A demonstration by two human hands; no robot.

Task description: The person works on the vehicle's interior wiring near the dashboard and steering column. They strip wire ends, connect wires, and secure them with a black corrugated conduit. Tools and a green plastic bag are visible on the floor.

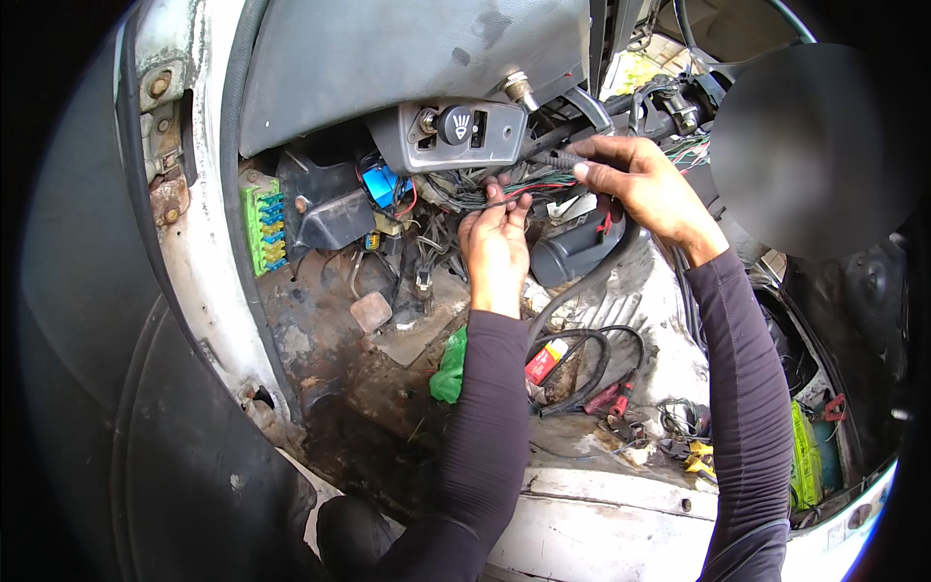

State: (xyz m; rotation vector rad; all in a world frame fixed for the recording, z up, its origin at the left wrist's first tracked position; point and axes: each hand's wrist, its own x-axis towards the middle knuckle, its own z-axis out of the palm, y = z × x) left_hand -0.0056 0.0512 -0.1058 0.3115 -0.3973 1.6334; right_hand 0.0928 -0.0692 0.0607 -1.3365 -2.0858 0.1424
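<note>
Under the dashboard panel (417, 53), both my hands are at a bundle of thin wires (543, 186), some red, some green, some dark. My left hand (497, 247) comes from below, palm up, its fingertips closed on a dark wire of that bundle. My right hand (645, 189) reaches over from the right. Its thumb and fingers pinch a black corrugated conduit (561, 160) lying along the wires. Just above is a switch panel with a round black knob (454, 125). Below my right hand sits a dark plastic housing (572, 254).
A green fuse box (260, 225) and a blue relay (385, 186) are at the left. On the dirty floor lie a green plastic bag (449, 369), a red and white container (546, 361), a coiled black cable (606, 354) and yellow-handled pliers (700, 460). The white door sill (601, 529) runs in front.
</note>
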